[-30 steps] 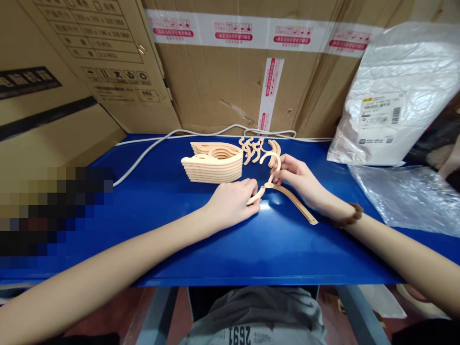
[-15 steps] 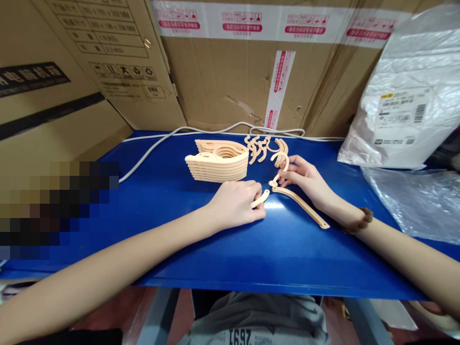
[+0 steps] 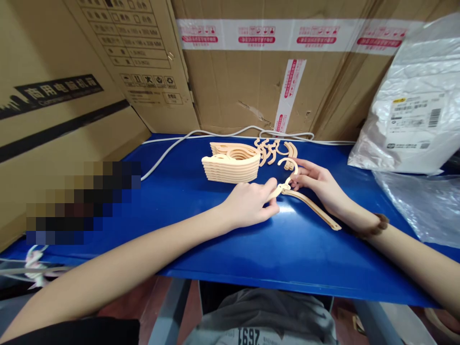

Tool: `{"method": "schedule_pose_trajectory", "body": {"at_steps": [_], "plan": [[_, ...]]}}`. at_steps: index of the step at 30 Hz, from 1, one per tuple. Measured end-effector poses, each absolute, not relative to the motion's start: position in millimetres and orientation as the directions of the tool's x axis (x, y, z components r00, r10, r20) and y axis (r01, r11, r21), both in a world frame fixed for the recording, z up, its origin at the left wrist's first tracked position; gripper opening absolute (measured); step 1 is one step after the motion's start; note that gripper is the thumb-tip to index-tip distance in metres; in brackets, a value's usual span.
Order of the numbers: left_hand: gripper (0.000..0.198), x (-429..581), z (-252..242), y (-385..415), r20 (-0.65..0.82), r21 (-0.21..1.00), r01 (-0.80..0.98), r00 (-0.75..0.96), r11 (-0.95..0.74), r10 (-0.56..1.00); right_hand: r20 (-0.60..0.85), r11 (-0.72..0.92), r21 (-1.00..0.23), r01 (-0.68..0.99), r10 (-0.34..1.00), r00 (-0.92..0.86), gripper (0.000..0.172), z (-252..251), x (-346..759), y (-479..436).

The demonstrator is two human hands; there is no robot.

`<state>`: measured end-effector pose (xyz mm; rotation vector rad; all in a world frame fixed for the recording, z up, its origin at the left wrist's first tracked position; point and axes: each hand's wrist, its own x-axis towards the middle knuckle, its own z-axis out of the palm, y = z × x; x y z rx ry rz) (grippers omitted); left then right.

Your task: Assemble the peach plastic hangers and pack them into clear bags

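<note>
From where I stand, most of the pale cream, curved plastic arm piece (image 3: 275, 193) is lost inside the left hand (image 3: 253, 206), whose fingers are curled firmly round it; only its upper end peeks out. The right hand (image 3: 318, 184) covers part of the stem of a cream, open-curved plastic hook (image 3: 295, 167), pinched between thumb and fingertips with little gap. I can't make out whether hook and arm are locked together where they meet. Behind, a tangle of small wavy beige plastic pieces (image 3: 266, 153) overlaps too much to count, and a pixelated patch blots out the table's left side.

The hook bends round nearly into a half-circle, with a small rounded base. From that base a long, slim, grooved beige plastic strip (image 3: 312, 207) slants toward the near right. All this sits midway along the glossy blue table (image 3: 215, 254), just right of a neat stack of cream folded plastic hangers (image 3: 232, 170).
</note>
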<state>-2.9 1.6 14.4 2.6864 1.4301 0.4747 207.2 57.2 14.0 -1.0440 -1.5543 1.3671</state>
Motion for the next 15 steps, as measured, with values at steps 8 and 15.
{"method": "schedule_pose_trajectory", "body": {"at_steps": [8, 15], "plan": [[0.031, 1.0, 15.3, 2.3, 0.169, 0.255, 0.8, 0.517, -0.544, 0.839, 0.034, 0.055, -0.996, 0.063, 0.955, -0.296, 0.06, 19.9, 207.3, 51.0], [0.037, 2.7, 15.1, 6.0, 0.161, 0.276, 0.833, 0.452, -0.48, 0.877, -0.01, 0.023, -0.995, 0.096, 0.942, -0.337, 0.058, 21.1, 209.0, 51.7]]}}
